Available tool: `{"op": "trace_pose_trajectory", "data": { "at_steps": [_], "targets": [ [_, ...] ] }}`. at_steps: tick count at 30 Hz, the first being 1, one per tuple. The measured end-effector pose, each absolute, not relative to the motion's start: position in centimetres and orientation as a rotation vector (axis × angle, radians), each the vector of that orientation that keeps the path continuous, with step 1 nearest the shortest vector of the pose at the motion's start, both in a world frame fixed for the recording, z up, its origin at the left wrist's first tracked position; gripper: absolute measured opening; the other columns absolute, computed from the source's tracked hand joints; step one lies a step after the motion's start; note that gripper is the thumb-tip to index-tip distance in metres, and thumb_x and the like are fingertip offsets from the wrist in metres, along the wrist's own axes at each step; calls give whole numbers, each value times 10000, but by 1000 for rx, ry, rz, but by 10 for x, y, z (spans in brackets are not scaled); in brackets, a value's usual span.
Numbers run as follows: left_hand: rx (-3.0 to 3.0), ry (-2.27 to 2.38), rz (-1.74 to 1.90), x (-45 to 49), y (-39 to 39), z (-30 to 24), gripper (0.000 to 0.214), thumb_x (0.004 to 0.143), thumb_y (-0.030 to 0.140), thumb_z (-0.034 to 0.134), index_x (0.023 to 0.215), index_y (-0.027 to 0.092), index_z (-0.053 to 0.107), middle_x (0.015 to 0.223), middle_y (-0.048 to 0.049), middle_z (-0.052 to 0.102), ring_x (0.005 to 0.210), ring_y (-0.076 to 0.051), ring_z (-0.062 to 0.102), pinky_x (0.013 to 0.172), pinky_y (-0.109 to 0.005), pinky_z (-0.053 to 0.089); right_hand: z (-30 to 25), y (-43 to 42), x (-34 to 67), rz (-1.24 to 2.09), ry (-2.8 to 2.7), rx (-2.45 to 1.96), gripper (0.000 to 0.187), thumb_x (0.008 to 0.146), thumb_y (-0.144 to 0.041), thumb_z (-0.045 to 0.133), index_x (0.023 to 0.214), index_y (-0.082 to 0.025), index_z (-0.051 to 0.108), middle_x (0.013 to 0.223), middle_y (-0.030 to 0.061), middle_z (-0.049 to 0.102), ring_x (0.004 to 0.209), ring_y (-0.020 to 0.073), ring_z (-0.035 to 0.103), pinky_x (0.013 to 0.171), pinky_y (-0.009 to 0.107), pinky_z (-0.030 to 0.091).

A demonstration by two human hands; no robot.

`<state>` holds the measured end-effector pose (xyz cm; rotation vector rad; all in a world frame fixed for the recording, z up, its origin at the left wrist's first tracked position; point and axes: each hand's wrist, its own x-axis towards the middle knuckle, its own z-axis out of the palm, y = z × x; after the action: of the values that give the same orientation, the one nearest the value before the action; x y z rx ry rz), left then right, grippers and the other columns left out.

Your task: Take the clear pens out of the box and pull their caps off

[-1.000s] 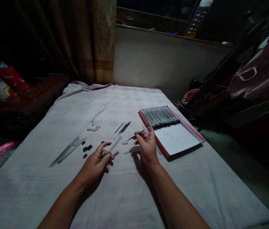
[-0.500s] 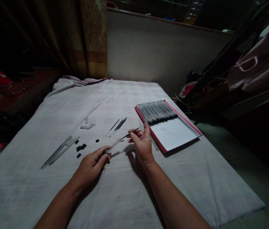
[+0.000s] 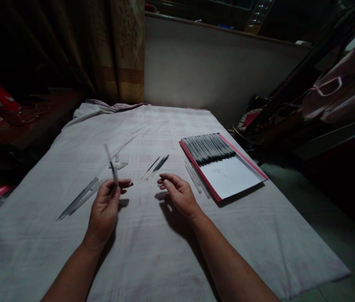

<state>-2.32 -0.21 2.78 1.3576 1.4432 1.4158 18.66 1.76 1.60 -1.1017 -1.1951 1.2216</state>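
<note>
My left hand (image 3: 105, 205) is closed on a clear pen barrel (image 3: 110, 163), which stands nearly upright above the white cloth (image 3: 152, 243). A hand's width to the right, my right hand (image 3: 177, 192) hovers just over the cloth with its fingers loosely bent and apart, and nothing shows in them. A few thin black refills (image 3: 157, 165) lie just beyond the two hands. Some clear barrels (image 3: 81, 197) lie to the left of my left hand. A small black piece (image 3: 131, 183) lies by my left thumb.
A red-edged flat tray (image 3: 249, 165) at the right holds a row of finished pens (image 3: 209, 149) and white paper. Two clear barrels (image 3: 194, 180) lie along its left side. Short clear caps (image 3: 119, 164) lie further back. The cloth's edge drops off at the right.
My right hand let go of the thin refill and dropped lower, empty. My left hand swung the clear barrel from lying low and pointing right to nearly upright, and moved left.
</note>
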Motion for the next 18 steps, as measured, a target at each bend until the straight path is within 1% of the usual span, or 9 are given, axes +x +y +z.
{"op": "trace_pose_trajectory", "data": {
  "at_steps": [2, 4, 7, 9, 11, 12, 14, 16, 18],
  "targets": [
    [1266, 1486, 1535, -29, 1, 30, 340, 888, 555, 597, 1004, 237, 625, 1081, -51, 727, 992, -201, 687, 828, -335, 585, 15, 20, 183, 1102, -1359, -1139, 265, 902, -391, 636, 1022, -200, 774, 928, 76, 779, 814, 187, 709, 772, 362, 586],
    [1200, 1534, 1584, -35, 4, 30, 328, 887, 542, 599, 1022, 244, 626, 1074, -41, 716, 986, -193, 683, 814, -319, 579, 18, 24, 174, 955, -1605, -1178, 207, 914, -307, 620, 997, -211, 783, 960, 74, 778, 897, 206, 715, 851, 383, 570],
    [1134, 1600, 1573, -39, 6, 26, 363, 872, 540, 610, 1079, 244, 650, 1080, -45, 715, 973, -193, 686, 764, -297, 575, 29, 33, 153, 772, -2021, -1281, 232, 919, -204, 612, 1094, -203, 765, 1073, 100, 759, 1012, 229, 702, 923, 370, 536],
    [1119, 1614, 1563, -41, 7, 23, 399, 846, 543, 633, 1105, 241, 671, 1066, -46, 724, 942, -187, 691, 744, -289, 571, 36, 40, 136, 654, -2221, -1376, 308, 948, -238, 594, 1229, -197, 713, 1147, 121, 725, 1024, 244, 694, 895, 363, 538],
    [1140, 1611, 1563, -41, 8, 21, 418, 824, 533, 653, 1113, 234, 692, 1030, -41, 732, 904, -174, 689, 757, -286, 568, 41, 46, 122, 547, -2358, -1470, 336, 980, -287, 558, 1285, -218, 681, 1172, 123, 697, 1006, 260, 692, 830, 363, 548],
    [1158, 1614, 1557, -42, 8, 20, 426, 817, 529, 657, 1115, 227, 701, 1007, -39, 734, 884, -168, 686, 755, -283, 565, 43, 48, 116, 506, -2413, -1507, 319, 990, -297, 543, 1264, -227, 691, 1166, 121, 691, 993, 265, 693, 797, 360, 551],
    [1181, 1642, 1523, -43, 8, 19, 453, 815, 531, 649, 1130, 211, 708, 974, -41, 731, 842, -165, 677, 704, -272, 556, 45, 52, 108, 461, -2495, -1556, 269, 995, -273, 527, 1162, -221, 730, 1134, 121, 692, 966, 266, 697, 759, 349, 550],
    [1225, 1674, 1475, -43, 8, 20, 464, 825, 535, 629, 1136, 201, 711, 959, -46, 730, 826, -174, 673, 671, -275, 553, 44, 54, 107, 468, -2491, -1571, 232, 982, -235, 541, 1094, -194, 739, 1110, 130, 702, 954, 261, 701, 767, 346, 549],
    [1328, 1675, 1448, -42, 8, 20, 428, 840, 518, 606, 1107, 202, 721, 974, -53, 736, 869, -193, 683, 739, -310, 573, 39, 54, 113, 550, -2356, -1538, 195, 951, -203, 586, 1078, -179, 732, 1087, 128, 722, 972, 252, 699, 824, 354, 547]
  ]
}}
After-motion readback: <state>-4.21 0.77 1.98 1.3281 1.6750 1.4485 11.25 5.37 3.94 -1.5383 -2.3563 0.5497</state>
